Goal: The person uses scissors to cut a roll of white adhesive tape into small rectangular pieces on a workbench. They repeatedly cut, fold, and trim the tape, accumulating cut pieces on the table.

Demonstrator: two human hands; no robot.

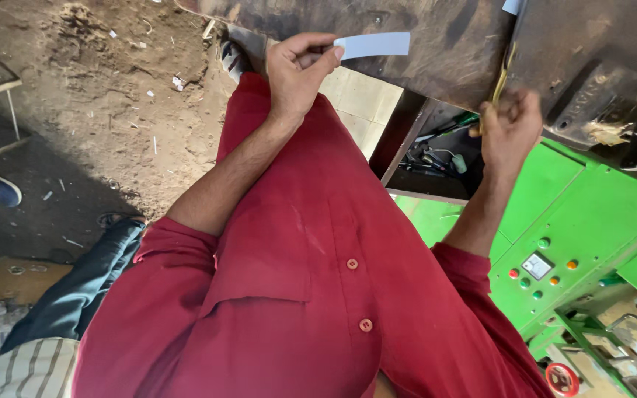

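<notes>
Dusty earth floor (pixel 105 110) lies at the left, and a green machine (pixel 591 199) with a panel of small buttons (pixel 536 269) stands at the right. Above both is the dark, worn worktop (pixel 444 44), and I look down past my red shirt (pixel 296 295).

My left hand (pixel 296 70) is at the near edge of the worktop and pinches one end of a pale blue strip (pixel 374 44) between thumb and fingers; the rest of the strip lies flat against the dark surface. My right hand (pixel 512 121) is closed in a fist around a thin yellowish tool (pixel 501 77) that goes up to a gap in the worktop near its right side.

I judge the work is in the middle: the strip is in my hand and not put anywhere final, and the tool is held but I cannot tell what its tip does. Someone's leg in dark trousers (pixel 82 280) is at my left.
</notes>
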